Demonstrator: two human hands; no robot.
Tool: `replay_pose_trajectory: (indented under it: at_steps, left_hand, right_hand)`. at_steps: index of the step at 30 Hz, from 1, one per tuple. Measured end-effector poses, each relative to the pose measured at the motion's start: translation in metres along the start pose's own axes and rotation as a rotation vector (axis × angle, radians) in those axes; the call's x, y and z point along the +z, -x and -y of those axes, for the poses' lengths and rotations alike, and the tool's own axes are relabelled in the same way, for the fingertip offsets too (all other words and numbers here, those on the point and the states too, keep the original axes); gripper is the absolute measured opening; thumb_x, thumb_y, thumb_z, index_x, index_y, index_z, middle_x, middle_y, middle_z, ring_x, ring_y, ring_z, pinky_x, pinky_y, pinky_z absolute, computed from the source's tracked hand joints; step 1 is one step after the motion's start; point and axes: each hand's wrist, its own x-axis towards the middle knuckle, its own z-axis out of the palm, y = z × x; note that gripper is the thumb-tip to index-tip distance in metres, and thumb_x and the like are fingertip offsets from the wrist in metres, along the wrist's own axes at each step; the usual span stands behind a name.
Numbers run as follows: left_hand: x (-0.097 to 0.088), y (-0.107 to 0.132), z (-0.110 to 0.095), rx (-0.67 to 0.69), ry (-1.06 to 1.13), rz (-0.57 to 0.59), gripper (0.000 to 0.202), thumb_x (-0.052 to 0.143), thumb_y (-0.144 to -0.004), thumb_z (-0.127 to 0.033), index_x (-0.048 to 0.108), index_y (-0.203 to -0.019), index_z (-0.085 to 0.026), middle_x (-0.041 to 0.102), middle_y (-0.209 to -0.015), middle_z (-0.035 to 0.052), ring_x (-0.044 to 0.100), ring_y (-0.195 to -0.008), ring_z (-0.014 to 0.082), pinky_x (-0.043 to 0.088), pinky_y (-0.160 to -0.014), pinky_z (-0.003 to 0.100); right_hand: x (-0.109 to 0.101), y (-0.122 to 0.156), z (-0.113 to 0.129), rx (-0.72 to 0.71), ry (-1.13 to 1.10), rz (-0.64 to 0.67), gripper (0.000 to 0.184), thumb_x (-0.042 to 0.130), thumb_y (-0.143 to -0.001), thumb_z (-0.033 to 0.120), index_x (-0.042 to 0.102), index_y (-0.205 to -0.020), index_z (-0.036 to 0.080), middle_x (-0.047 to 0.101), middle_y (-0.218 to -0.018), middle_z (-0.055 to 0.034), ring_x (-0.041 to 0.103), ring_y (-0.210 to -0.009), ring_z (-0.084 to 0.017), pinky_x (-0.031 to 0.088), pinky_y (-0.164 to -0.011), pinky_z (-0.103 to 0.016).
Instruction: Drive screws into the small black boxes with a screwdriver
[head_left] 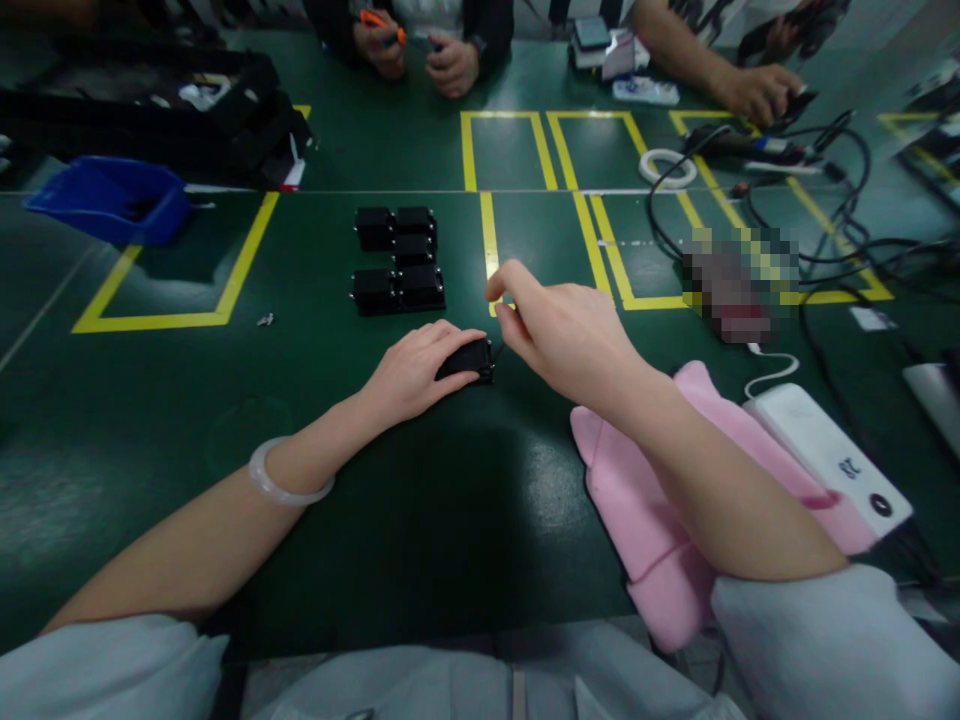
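My left hand [411, 372] is closed around a small black block [466, 358] with metal screws at its right end, holding it down on the green table. Close to that end, my right hand [559, 325] is bent into a pinch. A thin dark piece shows below its fingertips near the block, but what the fingers hold is too small to make out. Beyond my hands, several similar black blocks [418, 284] stand in two groups. A few tiny metal screws [265, 320] lie to the left.
At left are a blue bin [112, 200] and a black tray [247, 95]. A pink cloth hat [660, 530] and a white power bank [825, 455] lie under and beside my right forearm. Cables [855, 180] and a tape roll [667, 168] lie at right. Co-workers' hands [454, 65] are across the table.
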Motion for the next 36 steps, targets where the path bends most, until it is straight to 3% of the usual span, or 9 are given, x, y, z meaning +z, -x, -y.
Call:
replay_pose_trajectory:
  at_steps: [3,8,13,20,26,31,36]
  left_hand:
    - [0.0004,0.0003,0.0003,0.001,0.004,0.002,0.045,0.053,-0.093,-0.040,0.051,-0.132,-0.018,0.059,-0.114,0.0105,0.057,-0.102,0.0265,0.048,-0.087,0.041]
    - [0.0015,0.0010,0.0013,0.012,0.004,-0.013,0.046,0.052,-0.094,-0.041,0.050,-0.133,-0.019,0.058,-0.116,0.0101,0.057,-0.104,0.0264,0.048,-0.090,0.041]
    - [0.0007,0.0004,0.0005,0.001,0.003,0.001,0.044,0.052,-0.094,-0.041,0.051,-0.132,-0.019,0.059,-0.114,0.0103,0.057,-0.102,0.0266,0.048,-0.087,0.041]
    - [0.0014,0.0003,0.0011,0.001,0.004,-0.009,0.045,0.053,-0.093,-0.042,0.050,-0.132,-0.020,0.059,-0.115,0.0100,0.057,-0.104,0.0266,0.048,-0.090,0.042]
    - [0.0015,0.0006,0.0013,0.008,-0.003,-0.010,0.045,0.053,-0.094,-0.041,0.050,-0.132,-0.019,0.059,-0.113,0.0102,0.058,-0.101,0.0262,0.048,-0.087,0.040]
    - [0.0013,0.0010,0.0012,0.011,0.002,-0.013,0.044,0.053,-0.094,-0.040,0.049,-0.132,-0.020,0.058,-0.116,0.0098,0.057,-0.106,0.0266,0.048,-0.091,0.042]
    - [-0.0005,0.0004,-0.0003,-0.004,0.003,0.001,0.044,0.052,-0.094,-0.042,0.051,-0.131,-0.019,0.059,-0.114,0.0104,0.057,-0.102,0.0267,0.048,-0.087,0.042]
  right_hand:
    - [0.0004,0.0005,-0.0001,-0.004,-0.035,-0.006,0.032,0.028,-0.097,0.027,0.050,-0.120,0.018,0.066,-0.074,-0.0011,0.055,-0.061,-0.012,0.021,-0.055,-0.024]
    - [-0.0010,0.0018,-0.0024,-0.053,-0.004,-0.016,0.035,0.027,-0.099,0.038,0.057,-0.105,0.020,0.065,-0.073,-0.0015,0.055,-0.062,-0.013,0.020,-0.056,-0.025]
    - [0.0007,0.0011,-0.0013,-0.043,-0.062,-0.013,0.034,0.028,-0.097,0.028,0.049,-0.123,0.018,0.065,-0.073,-0.0004,0.057,-0.062,-0.013,0.021,-0.055,-0.025]
    - [-0.0010,0.0015,-0.0010,-0.059,-0.014,-0.007,0.034,0.028,-0.099,0.036,0.057,-0.109,0.020,0.066,-0.074,-0.0013,0.056,-0.062,-0.013,0.020,-0.056,-0.025]
    - [0.0009,0.0008,0.0001,-0.044,-0.093,-0.015,0.034,0.030,-0.097,0.026,0.048,-0.124,0.017,0.065,-0.074,-0.0001,0.055,-0.061,-0.012,0.019,-0.054,-0.024]
    - [-0.0021,0.0014,-0.0008,-0.075,-0.046,-0.006,0.034,0.029,-0.099,0.037,0.057,-0.107,0.019,0.065,-0.074,-0.0012,0.055,-0.062,-0.012,0.019,-0.055,-0.025]
    - [-0.0013,0.0015,-0.0005,-0.044,-0.065,-0.007,0.034,0.027,-0.098,0.028,0.050,-0.121,0.018,0.065,-0.074,-0.0013,0.054,-0.061,-0.012,0.021,-0.055,-0.024]
